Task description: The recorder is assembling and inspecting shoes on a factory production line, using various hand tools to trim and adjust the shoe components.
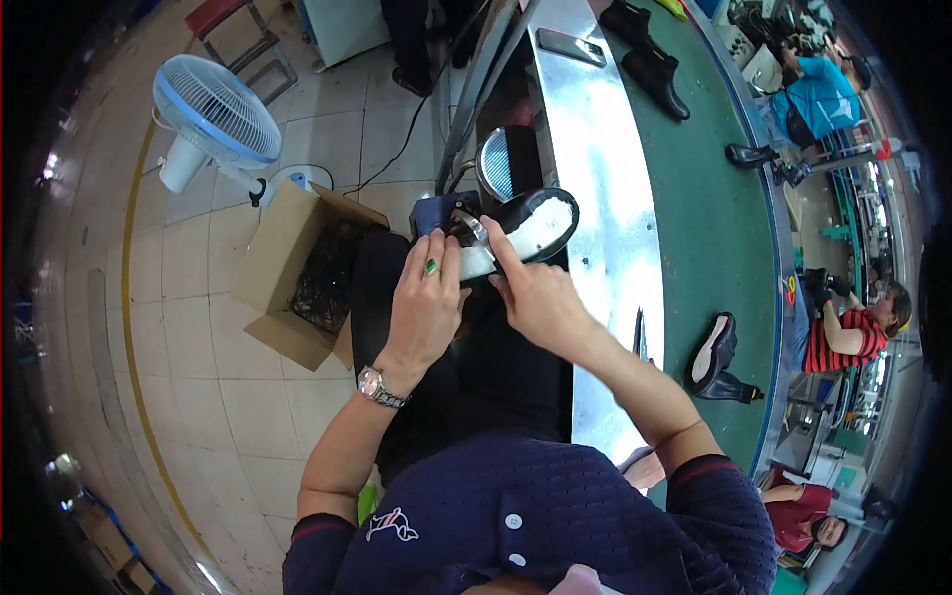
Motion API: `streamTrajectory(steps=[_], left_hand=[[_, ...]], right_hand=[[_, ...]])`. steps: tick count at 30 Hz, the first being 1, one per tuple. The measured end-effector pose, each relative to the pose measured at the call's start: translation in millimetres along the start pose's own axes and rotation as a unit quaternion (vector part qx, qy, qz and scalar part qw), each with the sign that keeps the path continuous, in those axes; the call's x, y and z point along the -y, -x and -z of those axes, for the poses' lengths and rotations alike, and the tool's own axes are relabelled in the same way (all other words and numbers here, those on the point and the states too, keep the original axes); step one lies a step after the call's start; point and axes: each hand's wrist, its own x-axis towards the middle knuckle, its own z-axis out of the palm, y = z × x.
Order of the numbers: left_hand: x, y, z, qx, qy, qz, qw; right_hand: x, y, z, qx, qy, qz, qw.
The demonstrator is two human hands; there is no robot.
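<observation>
While the left hand [424, 302] lays straight fingers on the shoe [531, 230], half-curled right hand [540, 302] points onto it, grip unclear; sole [547, 224] work seems underway, needing steadiness next.

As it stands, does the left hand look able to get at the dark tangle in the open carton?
Probably yes: the carton has its flaps spread, leaving the dark tangle exposed. The left hand is at the shoe, though, and the left leg lies partly between.
</observation>
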Motion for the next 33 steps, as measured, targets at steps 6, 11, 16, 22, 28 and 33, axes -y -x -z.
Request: streamTrajectory(steps=[6,11,16,22,28,33], left_hand=[[-1.6,1.7,1.4,-0.021,0.052,0.033,0.998],[13.1,-1.5,5.9,0.01,0.1,0.019,0.995],[13.0,1.7,27.5,0.034,0.115,0.004,0.993],[-5.6,80.2,26.5,0.095,0.462,0.275,0.838],[29.2,91.5,49.5,-0.032,0.237,0.321,0.916],[12.9,103.7,40.3,-0.041,0.201,0.238,0.949]], right_hand=[[24.6,-4.3,15.5,-0.144,-0.164,-0.002,0.976],[-0.8,-6.6,30.0,0.064,-0.079,-0.016,0.995],[-28.3,-9.8,54.3,-0.028,0.003,-0.108,0.994],[5.2,53.7,56.5,0.185,-0.293,-0.166,0.923],[37.5,52.8,40.8,0.22,-0.23,-0.053,0.946],[58.7,36.5,40.9,0.265,-0.212,0.037,0.94]])
